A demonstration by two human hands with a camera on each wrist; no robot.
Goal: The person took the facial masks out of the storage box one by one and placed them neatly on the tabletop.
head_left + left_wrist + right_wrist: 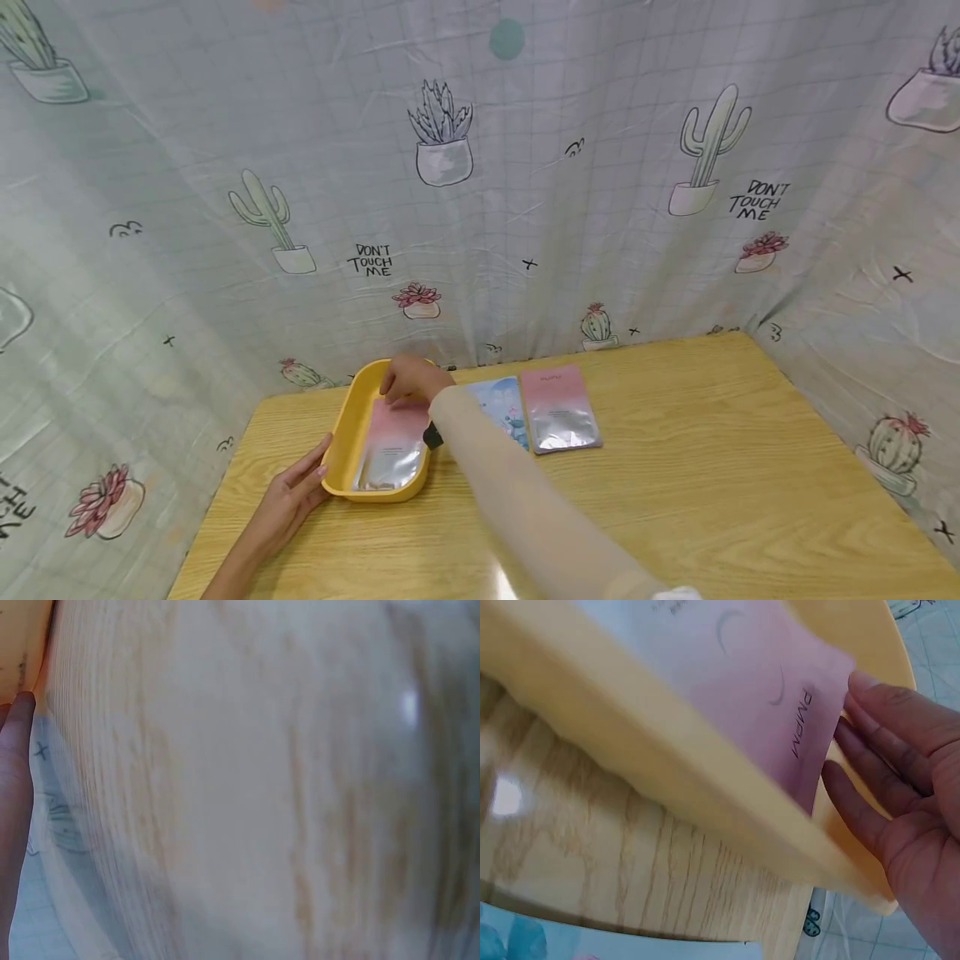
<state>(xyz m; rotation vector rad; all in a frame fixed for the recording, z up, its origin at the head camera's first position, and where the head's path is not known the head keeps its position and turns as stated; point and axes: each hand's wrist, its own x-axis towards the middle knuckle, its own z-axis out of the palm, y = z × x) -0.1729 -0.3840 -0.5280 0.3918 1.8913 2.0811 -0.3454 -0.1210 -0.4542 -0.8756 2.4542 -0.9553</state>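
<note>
A yellow plastic bin [341, 454] stands on the left part of the table. Inside it lies a pink and silver face mask packet [396, 442], marked PMPM in the right wrist view. My right hand [412, 379] reaches over the bin's far end. Its fingertips pinch the pink end of the packet [769, 712]; the right wrist view shows this hand [907, 765] close to the packet's edge. My left hand [288, 500] touches the bin's left side with extended fingers. In the left wrist view only a strip of that hand [13, 780] shows.
Right of the bin lie a blue flowered packet [501, 408], partly behind the right sleeve [517, 492], and another pink and silver packet [560, 408]. A curtain [480, 217] printed with cacti hangs around the wood-grain table [697, 467].
</note>
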